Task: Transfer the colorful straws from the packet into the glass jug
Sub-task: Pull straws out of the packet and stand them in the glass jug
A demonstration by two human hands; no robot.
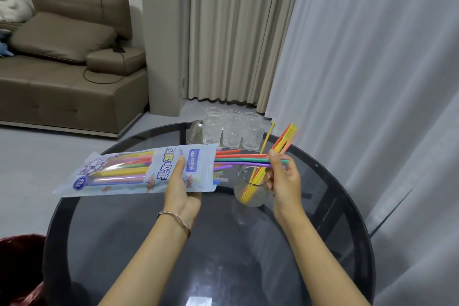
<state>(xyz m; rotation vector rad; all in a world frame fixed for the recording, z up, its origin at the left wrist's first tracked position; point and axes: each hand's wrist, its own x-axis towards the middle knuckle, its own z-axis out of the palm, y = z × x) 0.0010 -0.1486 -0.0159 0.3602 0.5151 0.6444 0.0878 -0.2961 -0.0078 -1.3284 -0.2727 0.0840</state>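
Observation:
My left hand (180, 190) holds a pale blue straw packet (139, 172) level above the round table, its open end facing right. Several colorful straws (238, 159) stick out of that end. My right hand (282, 179) pinches the tips of a few of them: red, green and purple. Just below and left of that hand stands the glass jug (248, 191). It holds several yellow, orange and red straws (282, 143) that lean up to the right.
Three clear tumblers (232, 130) stand on a tray at the far edge of the dark glass table (198, 251). A red bin (19, 268) sits at lower left. A brown sofa is at far left, and curtains hang behind and to the right.

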